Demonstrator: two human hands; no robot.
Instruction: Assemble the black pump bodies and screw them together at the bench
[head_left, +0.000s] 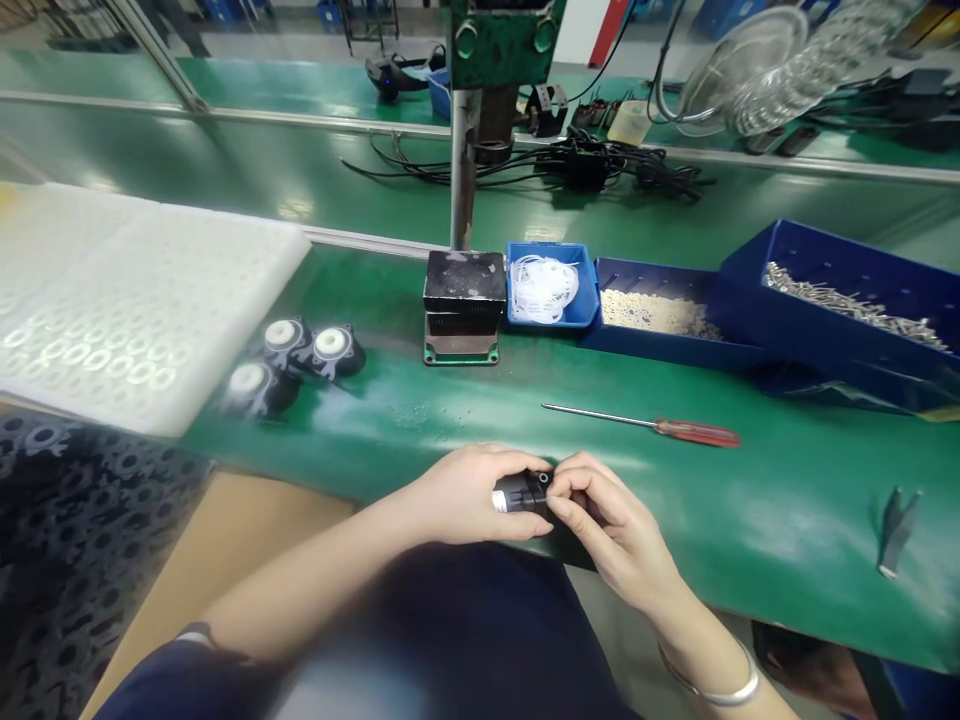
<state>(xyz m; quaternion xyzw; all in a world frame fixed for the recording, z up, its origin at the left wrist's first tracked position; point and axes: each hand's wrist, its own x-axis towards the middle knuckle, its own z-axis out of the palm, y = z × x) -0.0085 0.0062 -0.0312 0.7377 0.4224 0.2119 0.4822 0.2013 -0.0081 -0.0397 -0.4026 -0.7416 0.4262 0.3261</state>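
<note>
Near the table's front edge, my left hand [480, 492] grips a small black part [521, 492] with a white piece at its left end. A round hole shows on the part's top right. My right hand [607, 515] touches the part's right end with thumb and index finger pinched together; anything between those fingertips is too small to make out. Beyond my hands lies a screwdriver [694, 432] with a red handle, its shaft pointing left.
A black block on a metal base [461, 345] stands ahead, beside a blue tray [551, 250] of white rings and blue bins [675, 348] of small parts. Three black parts [334, 350] and a white foam tray [247, 260] are left. Pliers [896, 535] lie right.
</note>
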